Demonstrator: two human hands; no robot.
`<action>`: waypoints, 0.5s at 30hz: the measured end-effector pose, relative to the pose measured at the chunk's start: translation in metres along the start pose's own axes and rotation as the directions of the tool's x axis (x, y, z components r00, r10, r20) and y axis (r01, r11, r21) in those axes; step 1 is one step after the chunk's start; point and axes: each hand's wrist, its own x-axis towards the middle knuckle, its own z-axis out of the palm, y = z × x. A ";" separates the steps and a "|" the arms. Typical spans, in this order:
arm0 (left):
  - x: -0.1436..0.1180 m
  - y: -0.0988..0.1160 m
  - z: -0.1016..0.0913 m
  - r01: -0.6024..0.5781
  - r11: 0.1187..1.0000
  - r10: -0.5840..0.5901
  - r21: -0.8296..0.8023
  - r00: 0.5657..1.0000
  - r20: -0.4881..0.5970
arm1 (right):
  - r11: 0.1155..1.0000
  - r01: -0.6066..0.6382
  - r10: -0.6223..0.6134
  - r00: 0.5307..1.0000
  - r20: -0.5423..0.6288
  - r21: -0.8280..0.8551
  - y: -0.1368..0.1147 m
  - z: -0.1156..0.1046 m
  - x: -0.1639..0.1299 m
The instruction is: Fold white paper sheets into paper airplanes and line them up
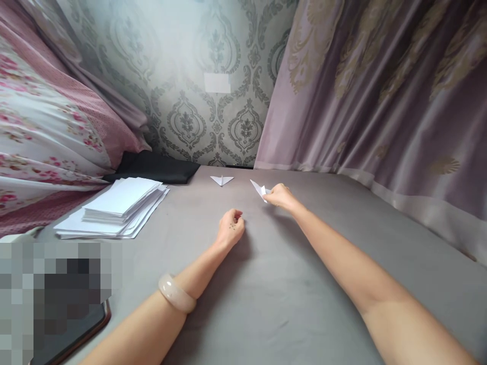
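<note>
White folded paper plane (261,190) pinched in the fingers of my right hand (280,195) just above the grey bench (304,284), my left hand (231,228) curled loosely closed and empty on the bench, second paper plane (221,179) lying farther back, paper stack (114,205) at left.
</note>
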 end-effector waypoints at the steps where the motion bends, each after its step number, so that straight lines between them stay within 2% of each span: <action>1: 0.002 -0.001 0.000 0.010 1.000 -0.010 -0.005 1.000 0.000 | 1.000 -0.012 0.012 1.000 -0.006 -0.006 -0.007 0.004 0.011; 8: 0.018 -0.009 0.005 0.056 0.998 -0.056 -0.027 0.998 -0.014 | 0.999 -0.028 0.028 1.000 -0.010 -0.046 -0.052 0.027 0.074; 15: 0.024 -0.012 0.008 0.058 0.998 -0.059 -0.026 0.998 -0.023 | 0.996 -0.001 0.001 1.000 0.001 -0.087 -0.076 0.038 0.111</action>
